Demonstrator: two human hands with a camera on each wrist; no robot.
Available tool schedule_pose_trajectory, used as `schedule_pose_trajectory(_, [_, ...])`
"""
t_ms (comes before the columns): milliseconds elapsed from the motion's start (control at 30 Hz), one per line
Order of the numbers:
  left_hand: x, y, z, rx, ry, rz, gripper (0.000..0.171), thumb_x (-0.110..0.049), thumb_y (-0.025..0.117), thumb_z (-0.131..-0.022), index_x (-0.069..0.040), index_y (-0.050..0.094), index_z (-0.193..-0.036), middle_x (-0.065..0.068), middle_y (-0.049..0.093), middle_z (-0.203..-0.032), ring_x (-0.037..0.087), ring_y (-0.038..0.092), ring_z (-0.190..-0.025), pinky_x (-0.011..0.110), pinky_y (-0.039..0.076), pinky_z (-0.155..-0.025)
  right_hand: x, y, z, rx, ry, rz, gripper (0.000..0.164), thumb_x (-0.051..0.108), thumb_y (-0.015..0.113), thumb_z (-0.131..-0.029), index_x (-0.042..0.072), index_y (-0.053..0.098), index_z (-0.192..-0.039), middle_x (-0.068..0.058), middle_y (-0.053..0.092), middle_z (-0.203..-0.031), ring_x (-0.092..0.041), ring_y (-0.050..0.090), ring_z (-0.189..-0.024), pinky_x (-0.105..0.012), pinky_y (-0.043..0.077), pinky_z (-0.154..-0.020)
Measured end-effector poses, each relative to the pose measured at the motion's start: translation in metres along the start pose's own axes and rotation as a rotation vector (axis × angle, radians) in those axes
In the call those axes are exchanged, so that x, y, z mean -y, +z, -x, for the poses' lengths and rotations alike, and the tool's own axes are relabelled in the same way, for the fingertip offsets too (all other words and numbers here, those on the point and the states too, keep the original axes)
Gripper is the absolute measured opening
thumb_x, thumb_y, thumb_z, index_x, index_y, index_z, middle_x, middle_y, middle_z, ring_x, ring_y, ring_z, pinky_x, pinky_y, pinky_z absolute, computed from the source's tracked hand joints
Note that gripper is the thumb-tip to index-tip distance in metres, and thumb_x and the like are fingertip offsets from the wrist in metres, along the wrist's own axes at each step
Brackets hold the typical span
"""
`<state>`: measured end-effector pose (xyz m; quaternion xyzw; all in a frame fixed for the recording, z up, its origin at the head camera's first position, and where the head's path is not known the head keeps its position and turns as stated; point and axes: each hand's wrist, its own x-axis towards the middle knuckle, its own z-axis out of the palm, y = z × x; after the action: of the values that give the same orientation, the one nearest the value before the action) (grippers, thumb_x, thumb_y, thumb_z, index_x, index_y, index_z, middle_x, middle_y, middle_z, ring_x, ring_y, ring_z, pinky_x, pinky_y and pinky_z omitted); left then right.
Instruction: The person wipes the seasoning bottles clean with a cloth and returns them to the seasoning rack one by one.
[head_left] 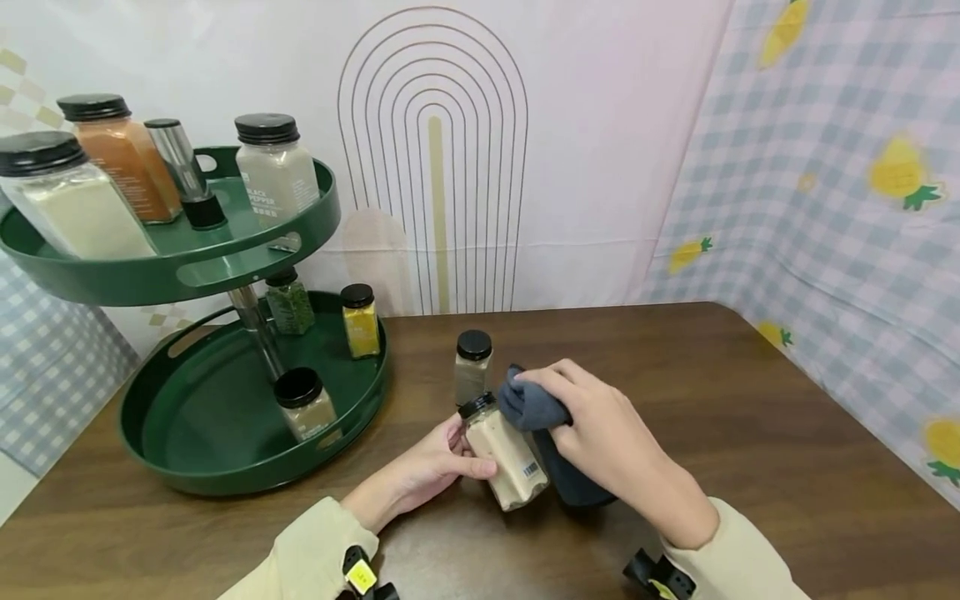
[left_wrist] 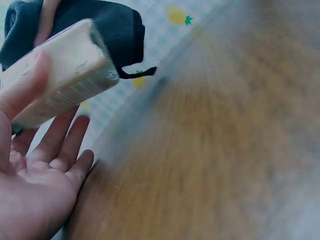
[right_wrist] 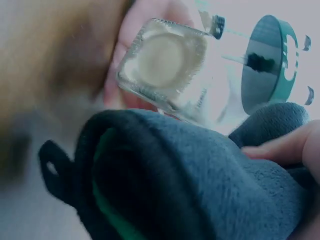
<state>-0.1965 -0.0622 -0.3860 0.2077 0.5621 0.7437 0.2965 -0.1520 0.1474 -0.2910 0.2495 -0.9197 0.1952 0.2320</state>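
Tilted above the table, a glass spice jar (head_left: 507, 460) of pale powder with a black lid is held in my left hand (head_left: 429, 471), the thumb across its side. In the left wrist view the outer fingers (left_wrist: 75, 135) spread away from the glass. My right hand (head_left: 606, 429) grips a bunched dark grey cloth (head_left: 534, 405) against the jar's side near the lid; part of the cloth hangs down. The jar's square base (right_wrist: 162, 62) faces the right wrist camera. Just behind stands another black-lidded jar (head_left: 472, 371), partly covered by the held one.
At left stands a two-tier green turntable tray (head_left: 202, 471). Its upper tier carries large jars, including a black pepper jar (head_left: 277, 179), and a steel grinder (head_left: 183, 171). Below are small jars, one yellow (head_left: 361, 325). Patterned cloth hangs behind the wooden table (head_left: 787, 467).
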Motion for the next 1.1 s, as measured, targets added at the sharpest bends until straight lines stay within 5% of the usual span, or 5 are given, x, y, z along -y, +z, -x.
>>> schedule_pose_trajectory(233, [-0.002, 0.001, -0.001, 0.002, -0.021, -0.02, 0.089, -0.019, 0.08, -0.072, 0.0, 0.025, -0.139, 0.007, 0.055, -0.124, 0.012, 0.055, -0.108, 0.025, 0.042, -0.095, 0.003, 0.007, 0.003, 0.088, -0.079, 0.058, 0.053, -0.009, 0.063, -0.065, 0.02, 0.064, -0.109, 0.004, 0.059, -0.098, -0.013, 0.061, -0.083, -0.033, 0.05, -0.069])
schedule_pose_trajectory(733, [-0.003, 0.0, 0.002, -0.082, -0.04, 0.057, 0.089, -0.014, 0.076, -0.077, -0.002, 0.017, -0.143, 0.013, 0.046, -0.133, 0.013, 0.049, -0.114, 0.026, 0.039, -0.099, -0.004, -0.013, 0.003, 0.363, -0.08, 0.068, 0.045, -0.01, 0.058, -0.07, 0.022, 0.062, -0.101, 0.006, 0.056, -0.087, -0.009, 0.053, -0.068, -0.027, 0.045, -0.06])
schedule_pose_trajectory(1100, [-0.003, 0.001, 0.001, -0.071, -0.046, 0.044, 0.084, -0.011, 0.076, -0.076, -0.004, 0.023, -0.14, 0.005, 0.053, -0.122, 0.012, 0.051, -0.11, 0.026, 0.041, -0.095, -0.014, -0.034, 0.006, 0.62, -0.017, 0.019, 0.046, -0.013, 0.057, -0.07, 0.03, 0.061, -0.089, 0.011, 0.052, -0.08, -0.009, 0.048, -0.07, -0.027, 0.038, -0.059])
